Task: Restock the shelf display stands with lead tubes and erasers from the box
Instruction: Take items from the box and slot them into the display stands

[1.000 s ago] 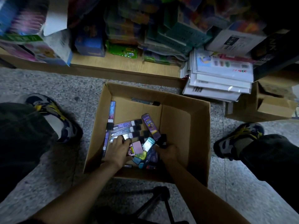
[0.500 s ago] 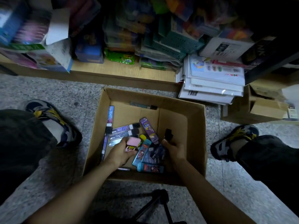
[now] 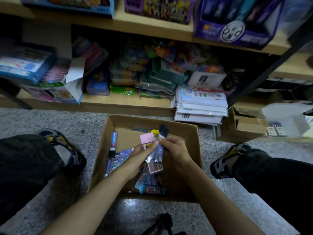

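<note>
An open cardboard box [image 3: 193, 150] sits on the floor between my feet. Both hands are raised over its middle. My left hand [image 3: 138, 156] grips a pink eraser [image 3: 147, 138] with a yellow one [image 3: 155, 131] behind it. My right hand [image 3: 174, 148] is closed on a bunch of flat lead tube packs [image 3: 156, 160], a dark one [image 3: 164, 130] sticking up above the fingers. More purple and blue lead tube packs [image 3: 122, 156] lie on the box floor at the left, and a teal pack [image 3: 152, 189] lies near the front wall.
Wooden shelves [image 3: 118, 99] with stacked stationery packs stand just beyond the box. A pile of white packets [image 3: 201, 107] overhangs the lower shelf at right. Smaller cardboard boxes [image 3: 243, 128] sit on the floor at right. My shoes [image 3: 227, 160] flank the box; a tripod leg [image 3: 160, 223] is below.
Both hands have lifted out of the box bottom and come together, the left with the pink eraser, the right with gathered packs. The camera has tilted up, showing more shelf.
</note>
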Tool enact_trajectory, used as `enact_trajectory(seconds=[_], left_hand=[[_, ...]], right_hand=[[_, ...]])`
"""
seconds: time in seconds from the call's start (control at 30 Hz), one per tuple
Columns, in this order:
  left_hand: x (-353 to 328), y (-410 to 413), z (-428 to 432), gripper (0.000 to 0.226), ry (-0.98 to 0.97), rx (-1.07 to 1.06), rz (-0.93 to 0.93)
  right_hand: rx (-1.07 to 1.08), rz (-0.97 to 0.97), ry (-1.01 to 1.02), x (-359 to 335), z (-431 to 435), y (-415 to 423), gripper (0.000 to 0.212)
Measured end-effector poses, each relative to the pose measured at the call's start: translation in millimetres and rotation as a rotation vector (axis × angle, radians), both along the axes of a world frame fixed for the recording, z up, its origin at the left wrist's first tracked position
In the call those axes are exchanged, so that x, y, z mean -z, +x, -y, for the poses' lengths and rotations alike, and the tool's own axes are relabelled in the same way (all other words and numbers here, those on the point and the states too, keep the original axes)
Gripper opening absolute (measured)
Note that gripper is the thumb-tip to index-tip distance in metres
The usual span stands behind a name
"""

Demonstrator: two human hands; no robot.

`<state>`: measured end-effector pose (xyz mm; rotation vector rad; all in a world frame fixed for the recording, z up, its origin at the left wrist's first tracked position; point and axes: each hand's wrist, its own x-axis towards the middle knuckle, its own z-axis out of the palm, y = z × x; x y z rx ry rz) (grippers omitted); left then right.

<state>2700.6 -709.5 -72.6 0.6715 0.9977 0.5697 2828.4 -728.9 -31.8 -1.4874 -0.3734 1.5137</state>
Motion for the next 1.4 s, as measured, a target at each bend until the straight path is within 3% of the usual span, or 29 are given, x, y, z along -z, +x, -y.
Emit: enact_trajectory(seconds=[0.13,0.33,0.53,0.67,0.8,1.03,1.2,1.4], left_hand=[[-29,5,4,0.039,0.080,0.025,0.016],[-82,10,-6,0.011,0.136,-0.018,0.051],[-138,16,-24,0.024,0.298,0.032,0.087],[-173,22,-41,0.026,0.389,0.000,0.074],[-211,24,-66,0.012,0.477,-0.034,0.110],[-265,23,-104,0.028,0.599,-0.065,0.180],[-275,28,-122,0.028,0.644,-0.100,0.193],[-270,39,-134,0.026,0.629,-0.110,0.170]], right_hand=[[0.028,0.058,0.033,-29,0,1,0.012],[0.020,0.008,0.178,-74,2,15,0.020],[0.010,0.101,0.359,-132,-3,34,0.016],[0.043,0.211,0.465,-177,-13,55,0.005],[0.041,0.413,0.524,-225,-25,87,0.010],[0.170,0.714,0.687,-288,-57,144,0.008],[0.214,0.859,0.773,-300,-82,177,0.014],[0.177,1.034,0.765,-284,-119,198,0.006]])
